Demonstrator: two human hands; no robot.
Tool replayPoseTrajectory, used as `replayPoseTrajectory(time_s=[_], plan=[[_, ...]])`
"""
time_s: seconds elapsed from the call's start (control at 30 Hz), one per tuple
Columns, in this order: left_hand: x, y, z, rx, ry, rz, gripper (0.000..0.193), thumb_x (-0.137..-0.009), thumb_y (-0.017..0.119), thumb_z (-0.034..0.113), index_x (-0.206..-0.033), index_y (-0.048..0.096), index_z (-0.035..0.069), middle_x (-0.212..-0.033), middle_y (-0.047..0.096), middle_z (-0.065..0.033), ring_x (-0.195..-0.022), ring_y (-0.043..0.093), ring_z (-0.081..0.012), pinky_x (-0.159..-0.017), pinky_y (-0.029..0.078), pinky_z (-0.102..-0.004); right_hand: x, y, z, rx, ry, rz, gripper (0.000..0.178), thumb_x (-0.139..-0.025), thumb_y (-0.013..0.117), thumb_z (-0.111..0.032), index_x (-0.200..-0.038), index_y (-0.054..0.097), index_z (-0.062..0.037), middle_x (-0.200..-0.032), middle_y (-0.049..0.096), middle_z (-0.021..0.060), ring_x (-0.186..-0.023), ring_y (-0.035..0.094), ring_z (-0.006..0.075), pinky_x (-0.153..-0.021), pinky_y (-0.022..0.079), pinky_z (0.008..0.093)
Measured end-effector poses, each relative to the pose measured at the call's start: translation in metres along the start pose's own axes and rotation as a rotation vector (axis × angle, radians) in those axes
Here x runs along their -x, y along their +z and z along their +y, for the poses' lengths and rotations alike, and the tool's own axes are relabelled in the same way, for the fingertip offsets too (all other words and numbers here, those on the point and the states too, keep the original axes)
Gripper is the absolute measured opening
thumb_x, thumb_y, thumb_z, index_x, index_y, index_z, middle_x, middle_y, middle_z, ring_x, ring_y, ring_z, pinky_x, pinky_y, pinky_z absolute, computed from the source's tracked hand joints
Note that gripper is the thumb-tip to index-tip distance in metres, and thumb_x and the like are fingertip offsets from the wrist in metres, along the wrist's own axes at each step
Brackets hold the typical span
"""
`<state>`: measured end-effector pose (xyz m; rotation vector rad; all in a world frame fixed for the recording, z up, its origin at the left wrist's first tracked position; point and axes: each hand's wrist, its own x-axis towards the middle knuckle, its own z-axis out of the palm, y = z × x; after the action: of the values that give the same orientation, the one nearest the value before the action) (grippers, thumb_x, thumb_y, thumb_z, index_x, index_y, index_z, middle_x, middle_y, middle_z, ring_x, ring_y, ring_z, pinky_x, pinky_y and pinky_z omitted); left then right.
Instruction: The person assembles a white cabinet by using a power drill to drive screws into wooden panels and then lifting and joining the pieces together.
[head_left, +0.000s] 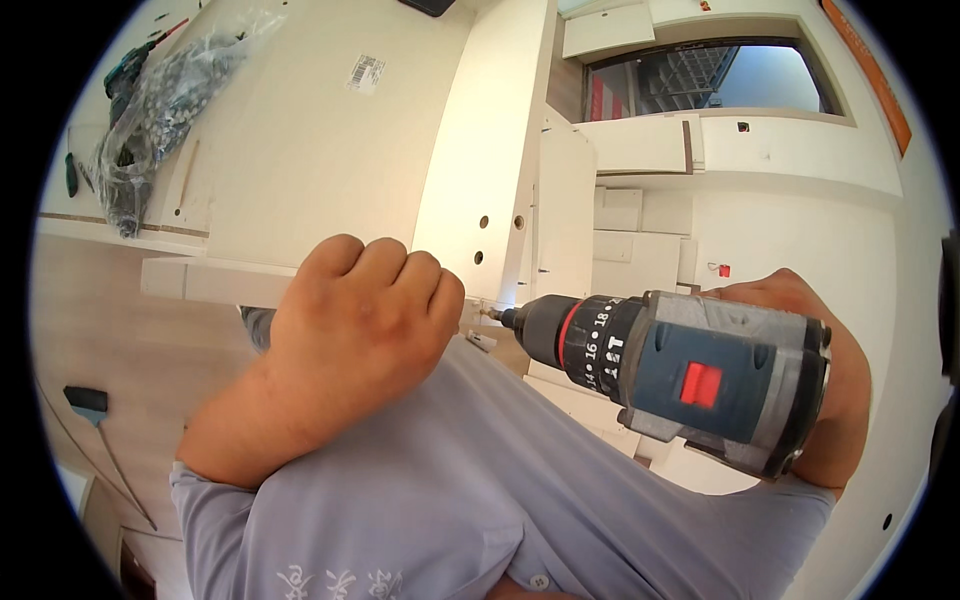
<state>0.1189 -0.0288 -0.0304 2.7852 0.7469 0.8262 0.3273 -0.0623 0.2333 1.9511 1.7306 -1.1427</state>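
My right hand (845,385) is wrapped round a cordless drill (690,375), a dark blue and grey body with a black chuck and a red switch on top. Most of those fingers are hidden behind the drill. Its bit (492,314) points left at the near corner of a white cabinet (330,150), close by my left hand. Knuckles up, my left hand (370,305) is curled closed over the cabinet's near edge strip (215,282); its fingertips and anything in them are hidden. An upright side panel (495,150) with several round holes rises beside the drill tip.
A clear plastic bag of small metal fittings (165,125) lies on the cabinet's left, beside another power tool (128,72) and a green-handled screwdriver (71,175). A broom (88,402) is on the floor at left. White cabinets (645,245) and a window (715,80) stand at right.
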Motion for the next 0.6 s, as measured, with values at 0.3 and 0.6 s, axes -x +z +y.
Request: replayPoseTrajectory(time_s=[0.3,0.6], plan=[[-0.007,0.000,0.001,0.048,-0.019,0.089,0.019,-0.069,0.067,0.014,-0.066,0.048,0.013,-0.064,0.040,0.0009,-0.062,0.045,-0.0156,-0.058,0.033,-0.0324,-0.005,-0.004,0.024,0.059,-0.073,-0.011,0.070,-0.056,0.087,-0.019,-0.123,0.072,-0.0048,-0.102,0.078,0.0112,-0.082,0.075,0.0235,-0.080,0.057,0.0315],[-0.005,-0.005,0.006,0.039,-0.073,0.004,0.037,-0.061,0.083,0.034,-0.075,0.056,0.014,-0.073,0.049,0.0015,-0.069,0.053,-0.0172,-0.065,0.040,-0.0341,-0.006,0.001,0.001,0.024,-0.141,0.017,0.065,-0.058,0.090,-0.013,-0.120,0.071,-0.0022,-0.104,0.077,0.0114,-0.086,0.073,0.0204,-0.084,0.055,0.0312]])
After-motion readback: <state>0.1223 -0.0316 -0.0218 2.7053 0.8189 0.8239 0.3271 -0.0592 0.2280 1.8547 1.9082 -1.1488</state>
